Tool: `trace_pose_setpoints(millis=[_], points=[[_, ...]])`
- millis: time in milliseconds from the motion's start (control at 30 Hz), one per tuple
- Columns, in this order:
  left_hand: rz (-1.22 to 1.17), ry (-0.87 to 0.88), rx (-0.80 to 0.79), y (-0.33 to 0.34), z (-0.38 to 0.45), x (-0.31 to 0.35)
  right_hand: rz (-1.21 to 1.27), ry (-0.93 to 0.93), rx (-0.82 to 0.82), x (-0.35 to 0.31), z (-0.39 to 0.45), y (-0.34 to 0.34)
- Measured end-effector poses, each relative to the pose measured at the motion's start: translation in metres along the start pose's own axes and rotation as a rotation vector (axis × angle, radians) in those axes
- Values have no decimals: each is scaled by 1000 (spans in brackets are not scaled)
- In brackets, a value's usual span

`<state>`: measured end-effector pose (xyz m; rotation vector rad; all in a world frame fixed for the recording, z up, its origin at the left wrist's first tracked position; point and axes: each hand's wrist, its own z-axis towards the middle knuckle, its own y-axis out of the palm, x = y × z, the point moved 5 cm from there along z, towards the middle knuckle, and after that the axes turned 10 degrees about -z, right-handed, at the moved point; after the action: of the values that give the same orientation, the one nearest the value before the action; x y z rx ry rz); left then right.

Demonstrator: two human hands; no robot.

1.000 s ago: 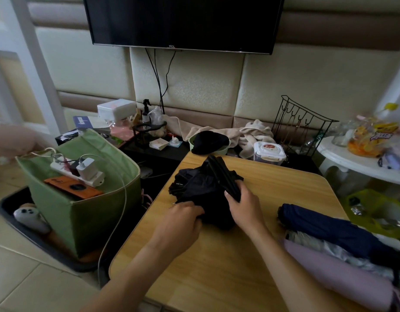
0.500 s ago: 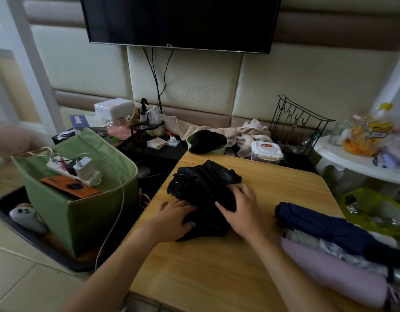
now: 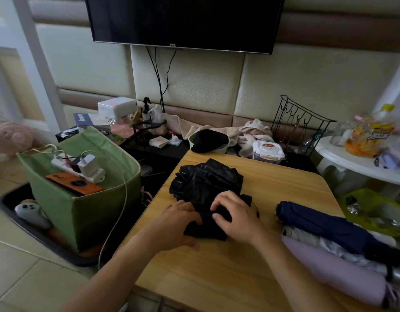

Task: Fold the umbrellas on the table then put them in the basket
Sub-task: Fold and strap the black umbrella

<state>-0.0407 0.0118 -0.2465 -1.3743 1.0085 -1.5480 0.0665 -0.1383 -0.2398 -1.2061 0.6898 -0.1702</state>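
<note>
Pressing down on the black umbrella (image 3: 205, 183), we have both hands at its near end, close to the middle of the desk (image 3: 217, 266). Our left hand (image 3: 178, 221) lies over the near left part of the bundle with its fingers curled onto the cloth, so that grip is grasping the black umbrella. Our right hand (image 3: 235, 215) sits just beside it on the right, fingers bent and thumb tucked against the dark fabric, and that grip is grasping the same umbrella too. The far part of the umbrella is a crumpled heap of shiny black cloth that spreads toward the far left corner of the desk. Along the right edge of the desk lie three more umbrellas side by side: a navy umbrella (image 3: 329, 224) farthest from us, a silver umbrella (image 3: 325, 244) touching it, and a lilac umbrella (image 3: 343, 273) nearest to us, running off the near right corner. A green basket (image 3: 81, 206) stands on the floor just off the left edge of the desk, well apart from the black umbrella, and it holds a white power strip (image 3: 79, 167) and an orange phone (image 3: 75, 183). Beyond the far edge of the desk we see a green bowl (image 3: 219, 148) with something black in it and a white lidded box (image 3: 268, 150).
</note>
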Motion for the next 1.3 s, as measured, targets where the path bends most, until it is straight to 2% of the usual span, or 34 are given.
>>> trace_pose_setpoints(millis=[100,167,267,367,700,867,967,1033,1133,1300], points=[[-30,38,199,-14,3,-6,4,33,-193,4,-4,11],[-90,21,327,-23,3,-8,-18,35,-249,7,-6,15],[-254,-55,425,-28,4,-12,27,70,-116,12,-4,12],[-369,-79,360,-27,8,-16,233,181,44,19,-1,5],[-440,-223,312,-30,13,-38,457,172,24,36,3,10],[-387,-168,95,-18,11,-44,540,231,-109,37,1,13],[-291,-157,-92,-13,8,-43,544,213,-170,28,-1,11],[-276,-166,-138,-12,6,-37,499,210,-167,26,-1,11],[-298,-179,-58,-8,9,-37,382,164,-63,28,0,9],[-96,-158,-57,8,10,-31,338,120,201,24,-5,-1]])
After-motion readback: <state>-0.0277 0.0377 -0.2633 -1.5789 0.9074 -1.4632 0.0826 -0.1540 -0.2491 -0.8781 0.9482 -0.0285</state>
